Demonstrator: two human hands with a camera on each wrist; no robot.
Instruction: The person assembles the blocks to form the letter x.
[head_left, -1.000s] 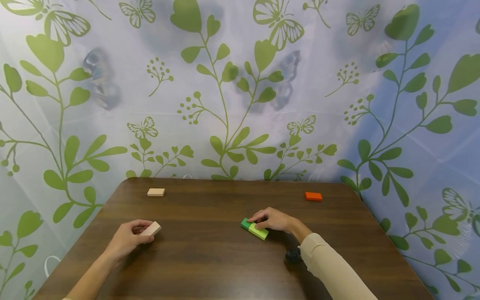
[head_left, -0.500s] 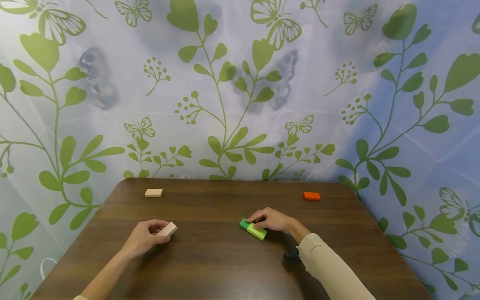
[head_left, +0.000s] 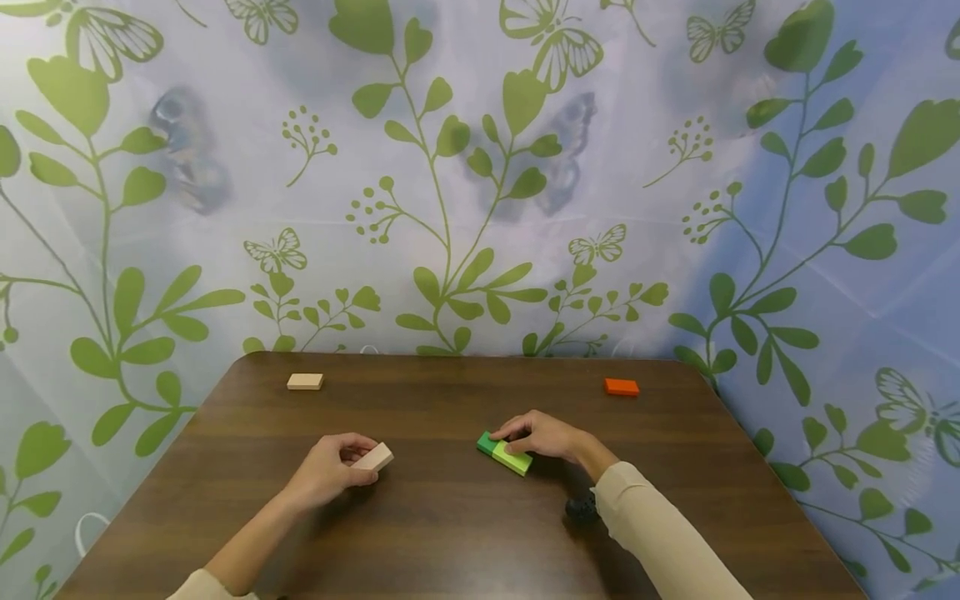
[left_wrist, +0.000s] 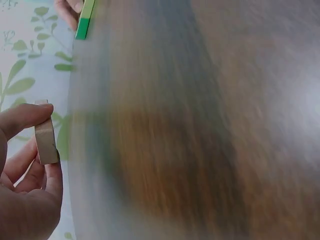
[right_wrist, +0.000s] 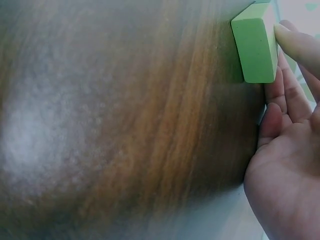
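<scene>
Between thumb and fingers, my left hand (head_left: 328, 472) holds a pale wooden block (head_left: 377, 457), tilted with one end pointing up and right. The left wrist view shows the same block (left_wrist: 47, 145) pinched with the thumb on one side. To the right, my right hand (head_left: 551, 436) grips a light green block (head_left: 514, 462) and a dark green block (head_left: 486, 443), which lie end to end on the table. Its thumb is at the light green one and a fingertip reaches the dark green one. In the right wrist view the light green block (right_wrist: 256, 50) stands out beside the thumb.
On the brown wooden table (head_left: 435, 533), another pale block (head_left: 305, 382) lies at the back left and an orange-red block (head_left: 622, 387) at the back right. A small black object (head_left: 581, 509) shows by the right sleeve. A leaf-patterned curtain (head_left: 480, 167) hangs behind.
My left hand has moved right with the pale wooden block, nearing the green blocks. The right hand and the green blocks have stayed in place.
</scene>
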